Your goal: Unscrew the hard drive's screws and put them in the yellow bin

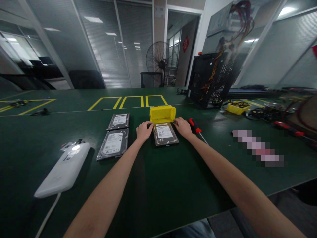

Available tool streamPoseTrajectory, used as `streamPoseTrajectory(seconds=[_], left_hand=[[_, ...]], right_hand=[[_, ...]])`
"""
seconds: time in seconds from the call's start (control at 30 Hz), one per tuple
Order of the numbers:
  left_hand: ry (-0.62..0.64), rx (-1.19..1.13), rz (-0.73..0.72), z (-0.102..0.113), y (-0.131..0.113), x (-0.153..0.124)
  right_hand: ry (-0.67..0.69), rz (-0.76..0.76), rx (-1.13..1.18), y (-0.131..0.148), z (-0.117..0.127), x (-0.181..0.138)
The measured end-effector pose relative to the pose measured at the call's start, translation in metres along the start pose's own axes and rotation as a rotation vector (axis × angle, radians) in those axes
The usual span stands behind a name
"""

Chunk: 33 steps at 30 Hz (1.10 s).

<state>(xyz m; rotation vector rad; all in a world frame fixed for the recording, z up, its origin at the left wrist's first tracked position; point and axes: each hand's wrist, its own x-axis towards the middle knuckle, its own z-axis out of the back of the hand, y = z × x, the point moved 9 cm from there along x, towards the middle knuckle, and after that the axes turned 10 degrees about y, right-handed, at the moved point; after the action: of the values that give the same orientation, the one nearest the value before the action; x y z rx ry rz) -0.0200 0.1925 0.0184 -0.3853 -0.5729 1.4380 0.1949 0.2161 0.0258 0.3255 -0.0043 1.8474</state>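
A hard drive [164, 134] lies label up on the green table, its far end against a yellow plastic bin [162, 114]. My left hand [144, 131] is at the drive's far left corner, fingers closed together beside a small dark piece. At the far right corner my right hand [183, 127] is also closed, with another small dark piece at its fingertips. Both pieces are too small to name. To the left lie two more hard drives, a nearer one [114, 142] and a farther one [119, 121]. A red and black screwdriver [195, 126] rests just right of my right hand.
On the left lies a white power bank [65, 168] with a cable. An open black computer case [210, 79] with loose wires stands at the back right, near a second yellow bin [237, 108]. Yellow tape outlines [132, 97] mark the table's far part.
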Motion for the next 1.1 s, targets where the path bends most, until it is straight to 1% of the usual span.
streamPoseTrajectory(seconds=[0.17, 0.33, 0.4, 0.53, 0.6, 0.7, 0.8, 0.9, 1.1], left_hand=[[-0.017, -0.001, -0.01, 0.002, -0.002, -0.001], [-0.064, -0.007, -0.027, 0.002, -0.005, -0.003], [-0.1, -0.014, -0.028, 0.002, -0.006, -0.006], [-0.227, 0.007, -0.076, 0.008, -0.013, -0.012], [-0.243, 0.018, -0.098, 0.009, -0.016, -0.013], [-0.208, 0.037, -0.047, 0.007, -0.012, -0.011], [-0.137, 0.079, 0.015, 0.002, -0.007, -0.008], [-0.068, 0.089, 0.024, -0.003, -0.007, -0.007], [0.006, 0.049, 0.022, -0.006, -0.006, -0.005]], right_hand=[[0.013, 0.015, 0.001, 0.0, -0.002, 0.002], [0.022, 0.041, 0.0, 0.003, -0.002, 0.002], [0.021, 0.056, -0.005, 0.005, -0.001, 0.001], [0.006, 0.071, -0.006, 0.006, 0.0, 0.001], [-0.001, 0.071, 0.0, 0.005, 0.0, 0.001], [-0.009, 0.071, 0.011, 0.003, 0.0, 0.002], [-0.012, 0.07, 0.029, 0.001, -0.001, 0.002], [-0.02, 0.056, 0.058, -0.001, -0.001, 0.002], [-0.042, 0.032, 0.192, -0.01, 0.0, 0.005]])
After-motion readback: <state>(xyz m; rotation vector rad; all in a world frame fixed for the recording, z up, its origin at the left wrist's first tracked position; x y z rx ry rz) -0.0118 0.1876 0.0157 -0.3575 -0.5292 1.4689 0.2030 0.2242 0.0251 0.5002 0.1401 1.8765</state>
